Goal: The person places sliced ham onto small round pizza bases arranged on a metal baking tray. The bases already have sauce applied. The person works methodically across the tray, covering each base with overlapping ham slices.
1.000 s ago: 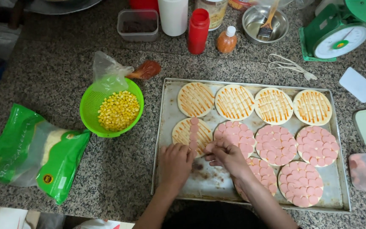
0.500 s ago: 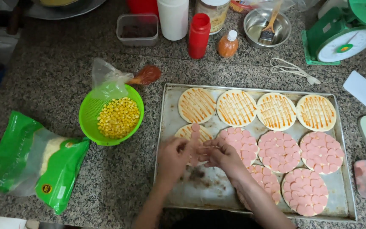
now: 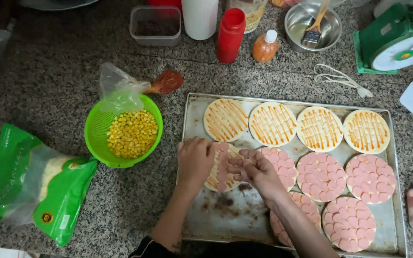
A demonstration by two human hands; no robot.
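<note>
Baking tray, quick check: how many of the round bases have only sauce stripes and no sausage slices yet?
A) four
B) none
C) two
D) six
A: the baking tray has four striped bases along its far row with no sausage slices, while the nearer bases carry pink slices.
</note>
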